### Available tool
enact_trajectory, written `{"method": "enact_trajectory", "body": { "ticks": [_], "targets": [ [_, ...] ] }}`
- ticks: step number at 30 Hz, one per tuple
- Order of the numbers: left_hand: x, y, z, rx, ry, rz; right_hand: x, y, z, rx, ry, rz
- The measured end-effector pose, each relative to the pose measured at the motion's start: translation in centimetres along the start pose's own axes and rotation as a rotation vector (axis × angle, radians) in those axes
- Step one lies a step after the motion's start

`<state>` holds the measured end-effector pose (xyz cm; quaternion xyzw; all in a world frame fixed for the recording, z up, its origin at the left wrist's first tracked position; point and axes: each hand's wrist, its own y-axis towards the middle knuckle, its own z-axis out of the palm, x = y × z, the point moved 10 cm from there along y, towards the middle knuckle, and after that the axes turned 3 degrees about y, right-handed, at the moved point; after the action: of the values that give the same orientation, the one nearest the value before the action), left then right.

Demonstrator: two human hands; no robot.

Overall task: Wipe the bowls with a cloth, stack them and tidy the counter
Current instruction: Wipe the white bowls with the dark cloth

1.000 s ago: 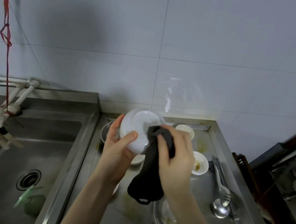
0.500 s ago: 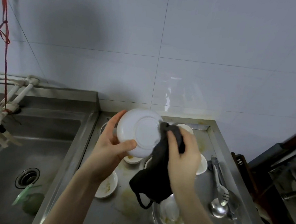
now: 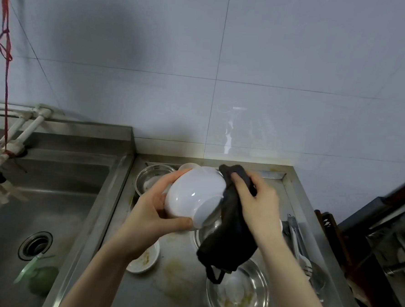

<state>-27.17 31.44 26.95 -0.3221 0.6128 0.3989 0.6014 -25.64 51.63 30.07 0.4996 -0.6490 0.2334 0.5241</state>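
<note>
My left hand (image 3: 154,209) grips a white bowl (image 3: 194,195) above the steel counter (image 3: 140,296), tilted so its underside and foot ring face me. My right hand (image 3: 256,204) holds a black cloth (image 3: 227,240) against the bowl's right side; the cloth's lower end hangs down over the counter. The inside of the bowl is hidden.
On the counter lie a soiled small white dish (image 3: 145,259), a steel bowl at the back (image 3: 151,177), a soiled steel bowl in front (image 3: 240,293), and tongs and spoons (image 3: 298,244) at the right. A steel sink (image 3: 39,214) lies to the left.
The bowl has turned in my left hand from base facing me to tilted sideways. My right hand with the cloth has moved up along the bowl's right edge.
</note>
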Motion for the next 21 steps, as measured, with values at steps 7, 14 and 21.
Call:
{"method": "enact_trajectory", "body": {
  "ticks": [7,14,21],
  "targets": [
    [-1.6,0.3,0.3,-0.012,0.294,0.068,5.8,-1.3,1.1,0.103,-0.137,-0.319],
    [-1.6,-0.4,0.1,0.003,0.369,0.076,1.1,0.5,1.1,0.119,-0.004,0.032],
    [-1.7,-0.1,0.6,-0.002,0.441,0.075,3.7,0.8,1.2,0.185,-0.036,-0.161]
  ]
}}
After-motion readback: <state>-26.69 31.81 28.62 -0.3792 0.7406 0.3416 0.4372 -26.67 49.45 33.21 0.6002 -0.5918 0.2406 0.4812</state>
